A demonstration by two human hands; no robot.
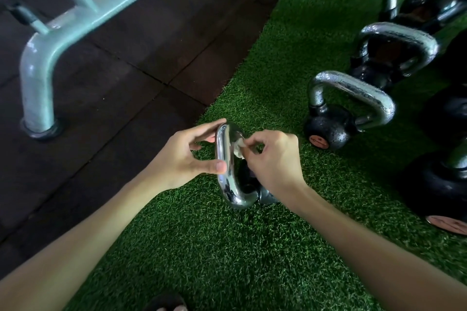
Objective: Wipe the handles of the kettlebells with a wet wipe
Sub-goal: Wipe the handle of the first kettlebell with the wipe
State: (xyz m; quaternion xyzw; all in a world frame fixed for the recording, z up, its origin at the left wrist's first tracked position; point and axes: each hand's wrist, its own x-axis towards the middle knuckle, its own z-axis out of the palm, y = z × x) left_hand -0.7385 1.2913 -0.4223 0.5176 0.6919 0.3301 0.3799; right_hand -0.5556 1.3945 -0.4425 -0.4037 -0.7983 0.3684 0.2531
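Black kettlebell point(262, 198) tilted on turf point(227, 260), chrome handle point(223, 156) up twd cam. Crumpled white wipe point(238, 148) against handle's inner side. Other kettlebells point(328, 131) upright, row at rt.

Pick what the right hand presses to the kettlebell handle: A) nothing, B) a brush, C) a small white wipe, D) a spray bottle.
C: the right hand pinches a small white wipe against the chrome handle that the left hand grips.
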